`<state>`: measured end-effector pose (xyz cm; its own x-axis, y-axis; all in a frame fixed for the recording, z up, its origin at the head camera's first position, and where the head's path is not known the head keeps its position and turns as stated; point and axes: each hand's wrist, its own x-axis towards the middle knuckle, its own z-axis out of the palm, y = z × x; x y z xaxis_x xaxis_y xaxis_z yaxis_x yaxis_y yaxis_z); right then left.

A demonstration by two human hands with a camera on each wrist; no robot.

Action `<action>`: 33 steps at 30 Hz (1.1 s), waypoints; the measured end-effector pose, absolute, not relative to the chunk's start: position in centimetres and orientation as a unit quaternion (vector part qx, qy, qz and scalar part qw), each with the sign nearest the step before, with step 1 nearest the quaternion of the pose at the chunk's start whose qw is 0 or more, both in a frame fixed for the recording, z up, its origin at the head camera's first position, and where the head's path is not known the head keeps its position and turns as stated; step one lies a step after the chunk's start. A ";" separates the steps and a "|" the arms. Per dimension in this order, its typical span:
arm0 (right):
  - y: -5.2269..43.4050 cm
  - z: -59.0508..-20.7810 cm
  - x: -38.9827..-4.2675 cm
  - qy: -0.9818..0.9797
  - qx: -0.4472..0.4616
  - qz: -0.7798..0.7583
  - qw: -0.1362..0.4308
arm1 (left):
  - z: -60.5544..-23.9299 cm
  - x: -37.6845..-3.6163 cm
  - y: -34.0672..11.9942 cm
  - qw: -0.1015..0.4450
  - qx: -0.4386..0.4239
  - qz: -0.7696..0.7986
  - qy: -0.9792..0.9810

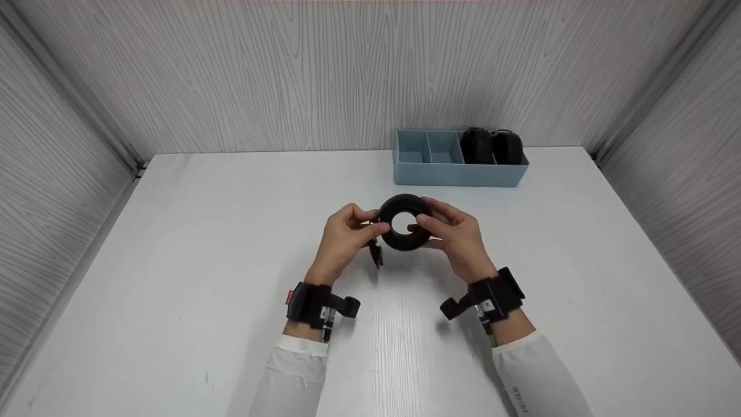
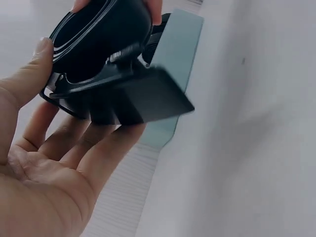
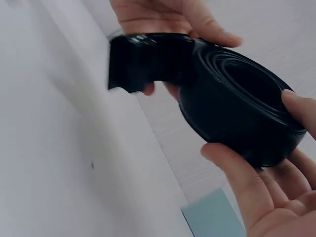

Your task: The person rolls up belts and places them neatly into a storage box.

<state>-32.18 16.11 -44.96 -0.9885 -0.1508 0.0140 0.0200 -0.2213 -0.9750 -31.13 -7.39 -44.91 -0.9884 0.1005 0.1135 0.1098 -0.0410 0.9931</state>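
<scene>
From the head camera, both hands are up over the middle of the white tabletop [image 1: 231, 243], sharing a coiled black belt [image 1: 403, 223]. The left hand [image 1: 345, 238] pinches the coil's left edge between thumb and fingers, and a small black buckle end [image 1: 376, 253] hangs just below that grip. The right hand [image 1: 454, 236] curls round the right side, thumb on the face of the roll. Well behind them, near the back wall, sits a blue divided tray [image 1: 457, 172] with two more black rolls [image 1: 492, 146] in its right compartment.

Over to the left wrist view: the left hand [image 2: 59, 168] lies beneath the belt [image 2: 98, 39], fingers extended under a blurred black buckle piece [image 2: 143, 98], thumb pressing the coil's rim. The blue tray [image 2: 177, 54] shows behind.

Right wrist view now: the right hand [image 3: 266, 197] wraps fingers and thumb round the belt [image 3: 237, 103], the left hand [image 3: 163, 15] gripping the far side
</scene>
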 end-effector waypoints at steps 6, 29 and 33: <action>15.5 -44.8 -31.9 0.609 -0.058 -0.788 0.069 | -44.5 -31.2 -7.9 -0.007 -0.086 -0.742 -0.665; 19.3 -41.5 -34.8 0.708 -0.106 -0.684 -0.143 | -43.6 -31.5 -7.8 0.128 -0.192 -0.636 -0.736; 20.3 -40.2 -38.9 0.725 -0.043 -0.649 -0.224 | -44.1 -31.7 -8.2 0.146 -0.168 -0.610 -0.761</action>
<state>-38.90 20.35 -40.18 -0.8955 0.2292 0.3814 -0.3537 0.1533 -0.9227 -31.73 -8.16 -44.07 -0.9011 0.0770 0.4267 0.4332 0.2002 0.8788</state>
